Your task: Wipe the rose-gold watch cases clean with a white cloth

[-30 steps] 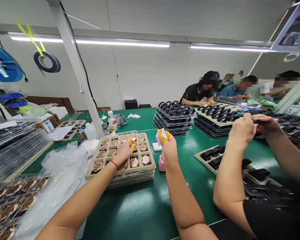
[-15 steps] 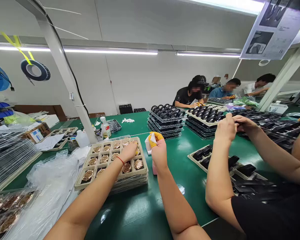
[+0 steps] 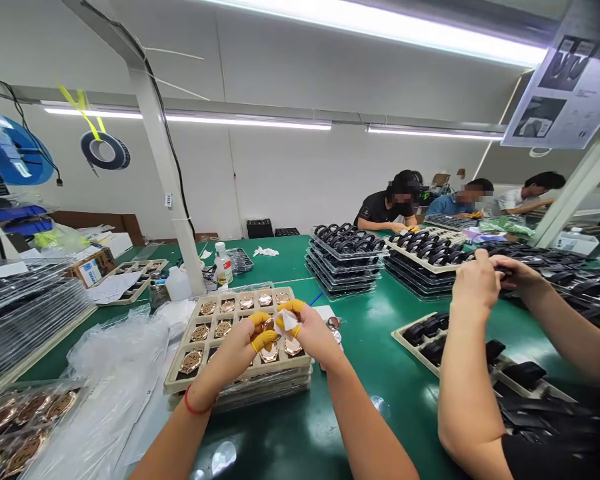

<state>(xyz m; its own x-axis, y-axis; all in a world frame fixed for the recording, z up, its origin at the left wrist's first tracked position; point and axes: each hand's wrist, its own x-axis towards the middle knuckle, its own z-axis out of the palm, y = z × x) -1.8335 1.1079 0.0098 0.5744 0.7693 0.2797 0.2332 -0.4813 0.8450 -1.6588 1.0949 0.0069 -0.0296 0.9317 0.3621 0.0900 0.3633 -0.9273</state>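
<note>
One green surface [image 3: 380, 400], running from near to far. At left, a tall stack of clear trays [image 3: 35, 327]; near left, clear plastic film [image 3: 117, 373]. Far right of centre, a stack of clear trays bearing black looped pieces [image 3: 347, 239]. At right, a co-worker's two hands [image 3: 475, 283], raised above a second beige tray [image 3: 405, 340] of black pieces. At centre, one compartmented beige tray [image 3: 174, 383], atop a pile of trays, stocked with rose-gold round pieces [image 3: 191, 361]. Two hands over its right part: left hand [image 3: 230, 357] and right hand [image 3: 320, 339], both with yellow-covered fingers. Beyond the tray, one white bottle [image 3: 179, 285]. One white tissue [image 3: 286, 321], pinched in the right fingers and against the held piece, or nearly so; contact cannot be told. One held rose-gold piece [image 3: 269, 325], partly hidden, apparently gripped by the left fingers just above the tray. Handling notes, by judgement: hold the piece by its rim, covered fingertips only, clear of the face; present a flat, clean fold of tissue with light, even pressure; support the piece from beneath, low over its compartment, wrists clear of the neighbouring pieces; tilt it to the light to check for lint or marks.
</note>
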